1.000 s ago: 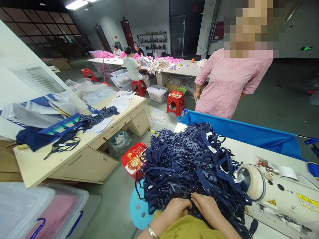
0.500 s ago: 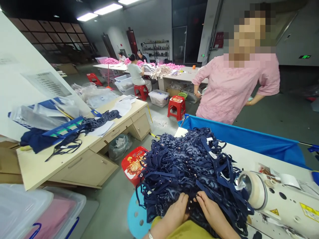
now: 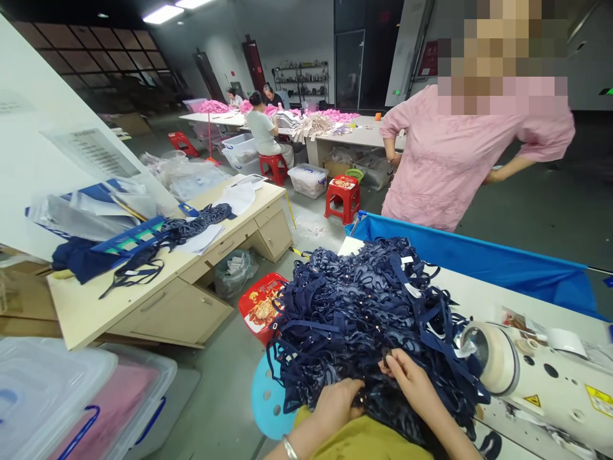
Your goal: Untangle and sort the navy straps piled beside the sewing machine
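Navy garments [image 3: 318,310] were judged soft, light, best held by edges; one was pinched by the right hand [image 3: 409,377]; grip of the left hand [image 3: 338,401] could not be determined.

Open air above the navy pile [image 3: 354,300] — sewing machine [image 3: 550,393] as obstacle at right; blue cloth [image 3: 479,255] beyond

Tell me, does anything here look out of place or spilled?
Slightly: pale scraps lie scattered on the floor between the desk and a red stool, looking more like dropped litter than anything put away. The navy pile also looks unruly, with tangled straps jutting out at odd angles. I see nothing plainly damaged.
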`<state>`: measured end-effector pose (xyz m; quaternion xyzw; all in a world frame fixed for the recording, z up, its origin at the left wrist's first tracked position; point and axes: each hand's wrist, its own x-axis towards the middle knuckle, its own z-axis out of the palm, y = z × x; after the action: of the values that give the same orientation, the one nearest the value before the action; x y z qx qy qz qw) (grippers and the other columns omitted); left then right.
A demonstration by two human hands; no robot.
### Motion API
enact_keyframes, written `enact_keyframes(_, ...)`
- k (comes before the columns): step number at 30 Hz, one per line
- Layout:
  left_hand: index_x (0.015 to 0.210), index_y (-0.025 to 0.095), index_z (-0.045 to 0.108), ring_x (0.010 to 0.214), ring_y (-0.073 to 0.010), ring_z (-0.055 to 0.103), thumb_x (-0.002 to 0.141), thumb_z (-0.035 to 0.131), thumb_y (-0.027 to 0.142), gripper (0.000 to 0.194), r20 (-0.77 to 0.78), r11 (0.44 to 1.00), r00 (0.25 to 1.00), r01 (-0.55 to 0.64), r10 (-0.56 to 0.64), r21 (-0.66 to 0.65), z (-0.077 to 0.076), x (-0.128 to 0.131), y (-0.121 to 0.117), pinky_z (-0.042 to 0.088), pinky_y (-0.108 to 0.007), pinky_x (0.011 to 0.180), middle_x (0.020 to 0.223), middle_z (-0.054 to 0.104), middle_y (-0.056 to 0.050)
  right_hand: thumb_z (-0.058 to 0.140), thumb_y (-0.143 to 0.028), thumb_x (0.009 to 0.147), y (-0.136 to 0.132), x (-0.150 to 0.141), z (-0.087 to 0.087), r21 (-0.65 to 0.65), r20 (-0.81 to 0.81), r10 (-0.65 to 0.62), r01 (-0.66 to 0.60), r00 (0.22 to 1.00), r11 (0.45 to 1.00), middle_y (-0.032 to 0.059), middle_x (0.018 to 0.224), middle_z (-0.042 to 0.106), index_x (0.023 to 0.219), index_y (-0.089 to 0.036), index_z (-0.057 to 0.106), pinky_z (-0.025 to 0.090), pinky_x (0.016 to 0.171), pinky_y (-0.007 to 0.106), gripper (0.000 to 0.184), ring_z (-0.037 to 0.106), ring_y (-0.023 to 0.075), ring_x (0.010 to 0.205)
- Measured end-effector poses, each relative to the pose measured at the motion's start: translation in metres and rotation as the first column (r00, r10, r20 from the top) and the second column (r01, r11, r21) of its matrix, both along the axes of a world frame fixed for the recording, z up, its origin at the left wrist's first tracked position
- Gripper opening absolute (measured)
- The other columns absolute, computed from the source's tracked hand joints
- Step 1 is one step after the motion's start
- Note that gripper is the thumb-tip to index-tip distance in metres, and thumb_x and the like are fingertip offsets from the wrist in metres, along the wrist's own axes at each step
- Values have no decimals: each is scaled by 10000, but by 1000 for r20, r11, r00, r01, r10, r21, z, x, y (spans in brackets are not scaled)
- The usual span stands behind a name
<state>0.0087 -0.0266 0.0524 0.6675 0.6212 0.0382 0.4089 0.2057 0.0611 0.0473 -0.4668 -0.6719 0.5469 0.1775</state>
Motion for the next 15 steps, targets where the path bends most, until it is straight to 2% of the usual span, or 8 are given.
enact_keyframes(2,1145,319,607,915,-195,619,791,626,282,357,20,1000,999,26,-26,3,-3,-1,-2,476,-245,794,1006,632,-6,338,-548,914,-1,3,8,-93,-15,93,-94,996,991,31,828,655,849,-216,489,500,671,248,370,635,166,745)
enact_keyframes(3,1139,337,616,907,-191,617,797,623,298,344,27,999,999,35,-35,12,-4,-2,-2,476,-238,781,1005,623,-6,347,-512,920,-3,4,11,-74,27,167,-165,986,984,18,796,644,847,-217,502,492,656,245,341,629,163,723)
enact_keyframes(5,1139,346,623,917,-183,609,810,613,314,331,43,998,998,54,-56,42,-4,-2,-3,469,-222,784,1024,609,-7,365,-392,930,-6,5,15,71,189,293,-310,937,948,5,773,625,856,-226,541,469,675,250,253,622,165,739)
enact_keyframes(6,1149,345,618,920,-179,607,817,606,314,334,50,996,996,65,-68,58,-5,-2,-3,464,-216,791,1025,609,-7,367,-325,927,-8,4,15,156,289,322,-376,902,913,8,787,623,869,-233,561,459,688,255,223,622,171,762)
enact_keyframes(8,1170,345,605,883,-173,612,828,587,299,346,58,993,994,86,-91,76,-5,-2,-3,463,-215,787,975,624,-2,359,-215,908,-12,0,12,257,470,326,-481,820,838,27,836,629,894,-240,592,450,666,263,235,628,187,777)
enact_keyframes(11,1177,363,597,832,-173,618,828,567,265,364,57,991,993,102,-107,83,-4,-2,-4,466,-219,757,903,637,5,367,-112,869,-16,-7,6,298,635,280,-563,720,771,46,810,636,837,-212,608,449,620,267,263,638,208,743)
enact_keyframes(13,1192,381,584,838,-175,618,831,554,250,386,57,989,992,111,-117,101,-4,-2,-4,465,-217,752,894,639,6,380,-91,860,-17,-8,3,318,651,265,-573,711,755,42,793,637,803,-204,600,451,626,265,254,638,210,748)
enact_keyframes(15,1231,407,547,848,-174,620,840,540,249,421,51,987,992,111,-118,118,-3,-2,-5,465,-214,751,894,640,8,379,-113,883,-15,-4,4,328,606,281,-556,744,764,27,808,633,837,-215,594,450,650,252,242,634,193,772)
